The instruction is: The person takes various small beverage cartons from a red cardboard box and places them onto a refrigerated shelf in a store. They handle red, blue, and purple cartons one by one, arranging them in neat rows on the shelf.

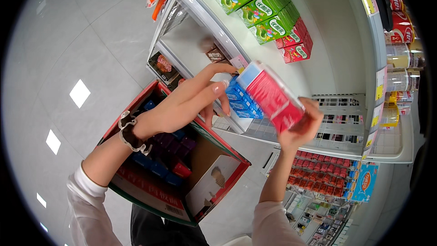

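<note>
My right hand [300,126] grips the lower end of a pink carton pack [269,97], blurred and tilted, with a pale blue upper end. My left hand [191,104] reaches across with fingers spread and a dark, white-edged scrunchie [131,131] at its wrist. Its fingertips come close to the pack's upper end; whether they touch is unclear. Behind them, blue drink cartons [240,100] stand on a lower shelf, partly hidden. Below my left forearm is an open cardboard box [218,174] holding several blue, purple and red cartons [181,169].
Green drink cartons [252,7] line the white shelf [218,10], with red cartons [297,49] beside them. Brown cartons [215,54] sit on the shelf below. Price-tagged shelving [375,102] with jars rises at right. Red snack packs [321,174] hang beyond.
</note>
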Motion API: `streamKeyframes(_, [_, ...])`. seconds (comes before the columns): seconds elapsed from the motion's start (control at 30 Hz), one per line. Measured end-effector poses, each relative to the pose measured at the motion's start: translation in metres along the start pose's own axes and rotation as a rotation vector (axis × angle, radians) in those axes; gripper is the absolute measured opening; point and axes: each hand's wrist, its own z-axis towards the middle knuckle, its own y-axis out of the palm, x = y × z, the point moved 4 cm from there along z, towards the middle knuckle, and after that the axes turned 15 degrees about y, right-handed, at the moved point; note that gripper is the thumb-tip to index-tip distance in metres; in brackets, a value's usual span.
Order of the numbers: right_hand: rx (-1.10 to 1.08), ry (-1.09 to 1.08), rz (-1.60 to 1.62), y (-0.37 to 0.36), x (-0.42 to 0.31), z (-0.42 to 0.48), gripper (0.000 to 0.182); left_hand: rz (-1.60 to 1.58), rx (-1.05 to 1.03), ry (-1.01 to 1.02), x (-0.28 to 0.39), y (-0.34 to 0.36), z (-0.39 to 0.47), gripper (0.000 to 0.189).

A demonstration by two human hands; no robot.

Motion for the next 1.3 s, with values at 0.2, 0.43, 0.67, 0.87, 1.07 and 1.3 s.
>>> streamKeyframes(0.2, [0.077, 0.399, -0.106, -0.004, 0.104, 0.042, 0.050, 0.159, -0.064, -0.020, -0.002, 0.002, -0.001, 0.047])
streamKeyframes(0.43, [-0.015, 0.636, -0.028, -0.009, 0.142, 0.092, 0.047, 0.118, -0.068, -0.033, -0.002, 0.001, 0.000, 0.048])
streamKeyframes(0.67, [-0.081, 0.637, -0.146, -0.013, 0.154, 0.095, 0.046, 0.113, -0.058, -0.033, -0.004, -0.001, -0.001, 0.047])
streamKeyframes(0.87, [0.007, 0.654, -0.225, 0.013, 0.184, 0.118, 0.047, 0.099, -0.054, -0.041, -0.005, 0.000, 0.001, 0.048])
streamKeyframes(1.07, [0.031, 0.398, -0.563, 0.023, 0.180, 0.127, 0.047, 0.106, -0.053, -0.048, -0.004, -0.001, 0.000, 0.048])
streamKeyframes(1.3, [0.109, 0.336, -0.653, 0.025, 0.186, 0.124, 0.048, 0.113, -0.066, -0.070, -0.007, 0.000, 0.002, 0.046])
